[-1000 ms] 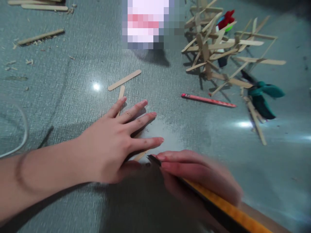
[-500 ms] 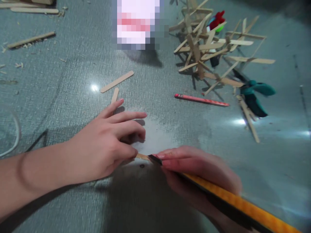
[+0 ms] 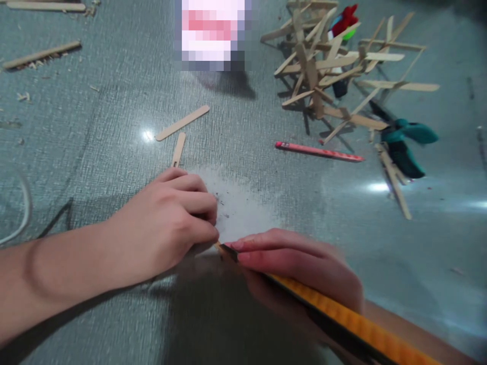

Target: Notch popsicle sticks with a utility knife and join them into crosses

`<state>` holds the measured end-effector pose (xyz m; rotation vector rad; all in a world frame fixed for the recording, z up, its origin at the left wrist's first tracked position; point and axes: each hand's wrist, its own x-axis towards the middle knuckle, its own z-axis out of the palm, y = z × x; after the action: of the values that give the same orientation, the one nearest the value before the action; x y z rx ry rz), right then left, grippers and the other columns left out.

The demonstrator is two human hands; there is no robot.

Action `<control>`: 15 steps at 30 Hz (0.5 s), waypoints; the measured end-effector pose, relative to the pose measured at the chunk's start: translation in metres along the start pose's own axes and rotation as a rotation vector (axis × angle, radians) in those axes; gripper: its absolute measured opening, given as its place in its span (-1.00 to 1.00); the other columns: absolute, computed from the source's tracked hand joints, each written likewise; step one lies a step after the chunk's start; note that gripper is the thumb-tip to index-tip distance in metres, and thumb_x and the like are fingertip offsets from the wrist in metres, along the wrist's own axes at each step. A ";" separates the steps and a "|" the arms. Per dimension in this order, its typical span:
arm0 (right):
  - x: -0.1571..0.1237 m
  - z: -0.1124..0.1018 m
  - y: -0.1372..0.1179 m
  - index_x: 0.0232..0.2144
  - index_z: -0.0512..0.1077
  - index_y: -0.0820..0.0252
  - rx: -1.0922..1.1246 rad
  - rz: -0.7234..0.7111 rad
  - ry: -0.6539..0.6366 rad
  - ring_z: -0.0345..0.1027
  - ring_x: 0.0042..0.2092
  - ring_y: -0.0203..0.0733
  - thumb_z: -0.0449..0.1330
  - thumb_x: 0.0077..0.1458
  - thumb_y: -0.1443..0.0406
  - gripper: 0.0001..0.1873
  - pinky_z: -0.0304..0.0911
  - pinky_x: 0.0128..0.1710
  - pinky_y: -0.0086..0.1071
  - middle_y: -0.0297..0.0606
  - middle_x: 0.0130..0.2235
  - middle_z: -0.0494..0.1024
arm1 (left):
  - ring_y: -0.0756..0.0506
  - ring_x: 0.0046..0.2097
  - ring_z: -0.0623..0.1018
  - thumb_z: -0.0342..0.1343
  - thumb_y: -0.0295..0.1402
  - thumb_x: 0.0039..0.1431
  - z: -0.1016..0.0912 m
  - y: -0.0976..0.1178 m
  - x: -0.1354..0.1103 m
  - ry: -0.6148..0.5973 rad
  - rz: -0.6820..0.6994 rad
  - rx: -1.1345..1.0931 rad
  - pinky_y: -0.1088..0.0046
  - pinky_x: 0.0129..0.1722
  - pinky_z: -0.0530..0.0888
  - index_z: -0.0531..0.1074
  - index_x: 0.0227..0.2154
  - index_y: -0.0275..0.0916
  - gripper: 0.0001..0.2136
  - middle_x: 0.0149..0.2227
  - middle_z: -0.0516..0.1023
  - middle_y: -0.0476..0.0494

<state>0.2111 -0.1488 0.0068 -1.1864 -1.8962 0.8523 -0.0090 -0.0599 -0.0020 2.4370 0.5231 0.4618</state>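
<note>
My left hand (image 3: pixel 171 218) is closed, its fingers curled under, pinching a thin wooden craft stick (image 3: pixel 217 245) whose end pokes out by the thumb. My right hand (image 3: pixel 304 263) grips a long orange-and-black tool (image 3: pixel 323 299) that slants down to the lower right. Its dark, flat, blade-like tip (image 3: pixel 230 252) lies against the stick's end; the exact kind of tool is unclear. Pale fine dust (image 3: pixel 243 208) covers the table just beyond both hands. A notched craft stick piece (image 3: pixel 178 149) lies above my left knuckles, with a whole craft stick (image 3: pixel 182 123) behind it.
A structure of joined craft sticks (image 3: pixel 315 76) stands at the back right. Near it lie teal-handled cutters (image 3: pixel 407 134), a wooden clothespin-like piece (image 3: pixel 393 180) and a red pencil (image 3: pixel 319 151). A blurred-out white object (image 3: pixel 209 30) is at the back. Shavings and a stick (image 3: pixel 41 56) lie left.
The spread fingers of my left hand have curled in. My right hand and the tool have moved a little left, and less of the craft stick shows between the hands.
</note>
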 end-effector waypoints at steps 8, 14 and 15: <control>-0.001 0.001 0.000 -0.28 0.54 0.16 -0.022 -0.001 0.011 0.62 -0.32 -0.28 0.27 0.11 0.53 -0.79 0.53 -0.35 -0.54 -0.22 -0.26 0.69 | -0.08 -0.22 0.43 0.05 -0.47 0.35 0.001 -0.001 0.000 0.006 0.019 0.016 0.27 -0.11 0.27 0.61 -0.33 -0.13 -0.77 -0.40 0.51 0.01; -0.006 -0.002 -0.003 -0.22 0.56 0.05 -0.076 0.044 -0.010 0.63 -0.33 -0.19 0.29 0.15 0.47 -0.78 0.57 -0.42 -0.48 -0.27 -0.27 0.69 | -0.08 -0.24 0.44 0.04 -0.49 0.33 0.002 0.000 -0.001 0.012 0.028 0.041 0.28 -0.14 0.28 0.61 -0.34 -0.13 -0.75 -0.40 0.52 -0.01; -0.007 -0.002 -0.004 -0.22 0.57 0.03 -0.087 0.059 0.004 0.63 -0.34 -0.18 0.29 0.16 0.46 -0.78 0.57 -0.43 -0.48 -0.29 -0.29 0.69 | -0.08 -0.24 0.44 0.04 -0.50 0.32 0.002 0.001 -0.001 0.014 0.033 0.042 0.28 -0.14 0.28 0.61 -0.34 -0.14 -0.75 -0.40 0.53 -0.01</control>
<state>0.2132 -0.1560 0.0091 -1.3010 -1.9204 0.8051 -0.0091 -0.0615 -0.0031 2.4880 0.5037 0.4865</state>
